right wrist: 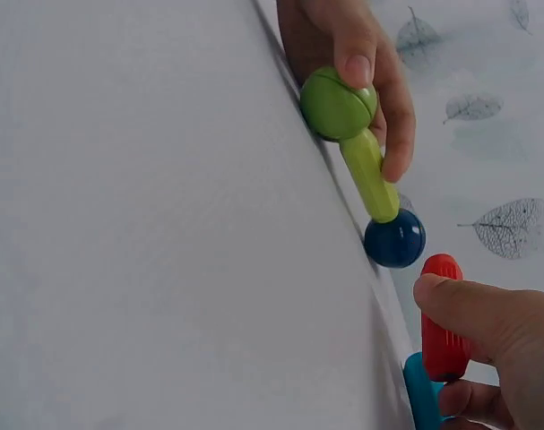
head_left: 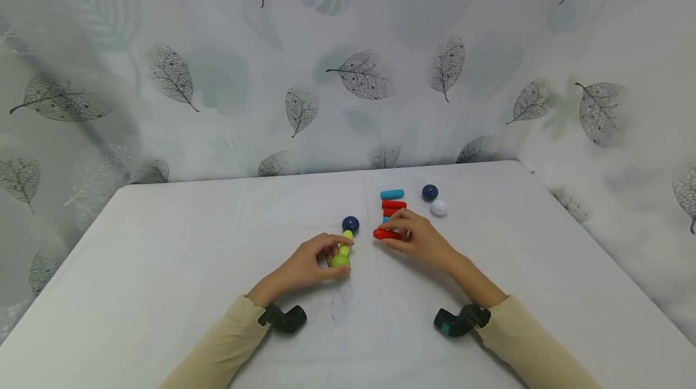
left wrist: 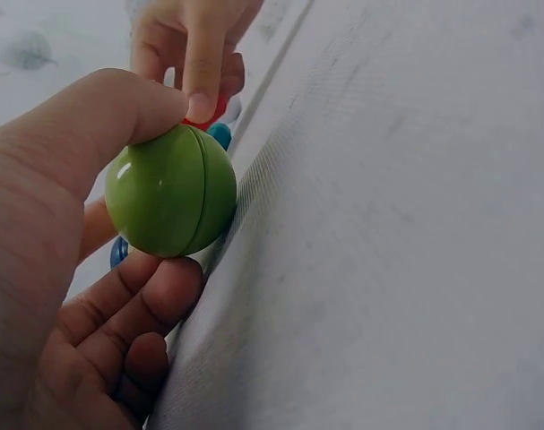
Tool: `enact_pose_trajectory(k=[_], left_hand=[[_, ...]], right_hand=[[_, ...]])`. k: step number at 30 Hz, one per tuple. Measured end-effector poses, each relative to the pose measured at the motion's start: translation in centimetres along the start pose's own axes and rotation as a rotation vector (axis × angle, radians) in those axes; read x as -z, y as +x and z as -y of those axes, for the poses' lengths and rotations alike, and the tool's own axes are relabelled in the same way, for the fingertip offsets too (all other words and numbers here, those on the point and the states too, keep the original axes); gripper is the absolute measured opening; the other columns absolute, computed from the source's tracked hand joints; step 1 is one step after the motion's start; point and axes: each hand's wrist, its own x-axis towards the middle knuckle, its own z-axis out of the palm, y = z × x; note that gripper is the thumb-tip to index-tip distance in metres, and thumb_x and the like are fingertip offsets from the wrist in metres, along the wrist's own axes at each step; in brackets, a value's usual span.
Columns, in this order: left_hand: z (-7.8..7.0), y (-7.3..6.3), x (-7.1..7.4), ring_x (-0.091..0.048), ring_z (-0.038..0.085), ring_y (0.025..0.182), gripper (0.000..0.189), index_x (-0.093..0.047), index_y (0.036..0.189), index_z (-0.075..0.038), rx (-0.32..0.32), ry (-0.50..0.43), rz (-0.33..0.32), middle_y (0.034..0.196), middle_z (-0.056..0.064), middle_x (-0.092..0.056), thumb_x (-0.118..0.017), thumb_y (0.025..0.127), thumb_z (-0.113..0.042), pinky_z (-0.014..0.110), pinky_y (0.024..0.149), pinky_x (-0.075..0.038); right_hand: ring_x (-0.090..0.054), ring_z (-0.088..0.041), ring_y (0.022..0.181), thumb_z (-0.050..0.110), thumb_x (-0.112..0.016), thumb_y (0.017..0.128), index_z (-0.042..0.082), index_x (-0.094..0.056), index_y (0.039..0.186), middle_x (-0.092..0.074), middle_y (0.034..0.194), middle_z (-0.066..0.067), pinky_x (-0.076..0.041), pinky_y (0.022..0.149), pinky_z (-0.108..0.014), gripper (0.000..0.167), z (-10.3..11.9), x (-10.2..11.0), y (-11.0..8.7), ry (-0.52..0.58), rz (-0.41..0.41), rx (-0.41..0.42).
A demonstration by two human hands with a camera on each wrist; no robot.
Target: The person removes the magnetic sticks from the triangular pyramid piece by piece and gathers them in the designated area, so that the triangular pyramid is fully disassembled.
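My left hand (head_left: 313, 261) grips a green ball (left wrist: 168, 191) between thumb and fingers. A yellow-green rod (right wrist: 368, 175) runs from that ball to a dark blue ball (right wrist: 395, 239), the three in one line low over or on the white table. Between thumb and fingers my right hand (head_left: 421, 238) pinches a red rod (right wrist: 444, 318), just right of the blue ball and apart from it. Under the right fingers a blue rod (right wrist: 421, 391) shows in part. Another red rod (head_left: 394, 204) and a light blue rod (head_left: 392, 194) lie beyond the right hand.
A second dark blue ball (head_left: 429, 192) and a white ball (head_left: 439, 207) sit at the back right. The white table (head_left: 190, 244) ends in front of a leaf-patterned curtain (head_left: 228, 87). Each wrist wears a black camera mount (head_left: 287, 319).
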Motion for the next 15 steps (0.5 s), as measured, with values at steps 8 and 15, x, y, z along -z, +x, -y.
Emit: enact_pose_trajectory(k=[8,15], left_hand=[[0.1,0.0,0.0,-0.051,0.012,0.080,0.045,-0.062,0.125,-0.008,0.005,-0.006,0.005,0.092,0.000,-0.053,-0.077,0.084,-0.019,0.024,0.072,-0.045],[0.4,0.0,-0.1,-0.050,0.010,0.078,0.045,-0.061,0.124,-0.005,-0.053,-0.001,-0.014,0.090,-0.001,-0.053,-0.077,0.083,-0.018,0.023,0.069,-0.045]], right_hand=[[-0.047,-0.010,0.071,0.012,-0.079,0.082,0.006,-0.075,0.104,-0.057,0.095,-0.002,-0.042,0.061,-0.020,0.023,-0.9,0.7,-0.2,-0.099,0.040,-0.024],[-0.046,-0.009,0.071,0.016,-0.079,0.083,0.008,-0.075,0.106,-0.058,0.095,-0.001,-0.039,0.060,-0.021,0.025,-1.3,0.9,-0.3,-0.145,0.041,-0.053]])
